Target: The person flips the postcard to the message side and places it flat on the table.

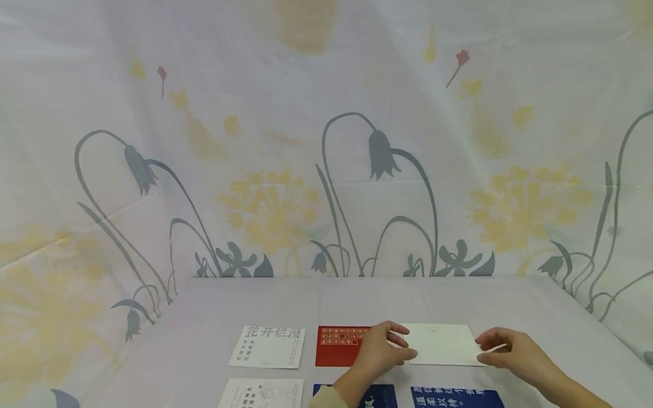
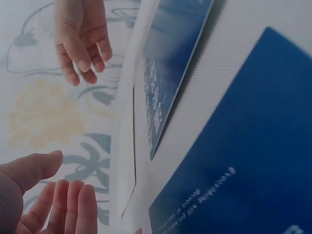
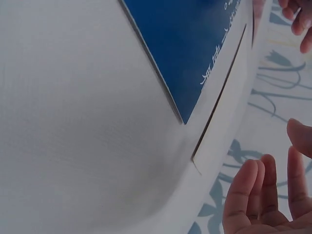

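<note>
A plain cream-white card [image 1: 445, 345] lies flat at the right end of the back row of cards. My left hand [image 1: 379, 353] hovers at its left end, overlapping it in the head view. At its right edge is my right hand [image 1: 521, 354], thumb and fingers parted. In the left wrist view the left hand [image 2: 68, 209] has loosely bent fingers, apart from the thumb, and holds nothing. Likewise the right hand [image 3: 261, 209] shows a gap between thumb and fingers in its own wrist view. Both hands hang above the table level there.
Left of the cream card is a red card [image 1: 334, 348], partly covered by the left hand. Two white cards with dark writing, one behind [image 1: 272, 353] and one in front [image 1: 263, 401], lie farther left. Two blue cards [image 1: 457, 402] are in the front row. A flower-patterned cloth [image 1: 322, 78] hangs behind.
</note>
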Action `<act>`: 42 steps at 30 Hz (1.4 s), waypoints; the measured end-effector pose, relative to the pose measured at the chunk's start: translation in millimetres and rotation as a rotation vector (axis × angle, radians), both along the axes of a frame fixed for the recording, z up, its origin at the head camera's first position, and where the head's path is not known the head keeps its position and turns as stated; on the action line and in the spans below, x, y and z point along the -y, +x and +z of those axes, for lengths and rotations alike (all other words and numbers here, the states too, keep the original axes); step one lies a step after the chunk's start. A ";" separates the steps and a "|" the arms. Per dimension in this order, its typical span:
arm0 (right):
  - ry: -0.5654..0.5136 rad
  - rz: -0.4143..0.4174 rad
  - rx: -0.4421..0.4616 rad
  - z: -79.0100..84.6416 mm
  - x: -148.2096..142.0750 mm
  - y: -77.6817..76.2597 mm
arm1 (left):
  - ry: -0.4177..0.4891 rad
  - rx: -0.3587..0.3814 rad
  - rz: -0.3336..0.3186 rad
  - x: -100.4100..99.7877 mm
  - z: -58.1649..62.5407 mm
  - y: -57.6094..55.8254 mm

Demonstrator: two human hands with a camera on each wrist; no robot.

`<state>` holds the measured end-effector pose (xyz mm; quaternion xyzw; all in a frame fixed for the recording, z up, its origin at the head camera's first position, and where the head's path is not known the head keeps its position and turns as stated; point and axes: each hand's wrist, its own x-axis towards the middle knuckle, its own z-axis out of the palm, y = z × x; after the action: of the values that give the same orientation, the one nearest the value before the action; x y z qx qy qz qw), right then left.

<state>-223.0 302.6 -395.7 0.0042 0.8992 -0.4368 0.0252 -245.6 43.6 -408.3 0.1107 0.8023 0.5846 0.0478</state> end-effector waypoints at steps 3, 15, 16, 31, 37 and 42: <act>0.016 0.036 -0.010 -0.3 -0.5 4.8 | -0.023 -0.031 -0.025 1.0 -0.6 4.0; -0.007 0.207 -0.014 -9.2 -5.2 21.3 | -0.087 0.002 -0.140 10.5 -11.7 22.1; -0.025 0.208 0.016 -10.2 -5.5 22.1 | -0.093 0.006 -0.151 11.0 -12.0 23.4; 0.027 0.367 0.119 -36.3 -19.5 32.3 | -0.447 -0.089 -0.347 11.1 -14.7 30.2; 0.153 0.500 0.034 -46.0 -23.2 27.9 | -0.528 -0.095 -0.402 10.8 -18.4 29.6; 0.209 0.535 -0.039 -49.8 -25.3 24.3 | -0.651 -0.186 -0.396 7.0 -17.8 30.4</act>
<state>-198.7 327.9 -445.5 -0.2390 0.9088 -0.3196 0.1219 -215.2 36.6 -426.1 0.2949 0.9099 0.2662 0.1195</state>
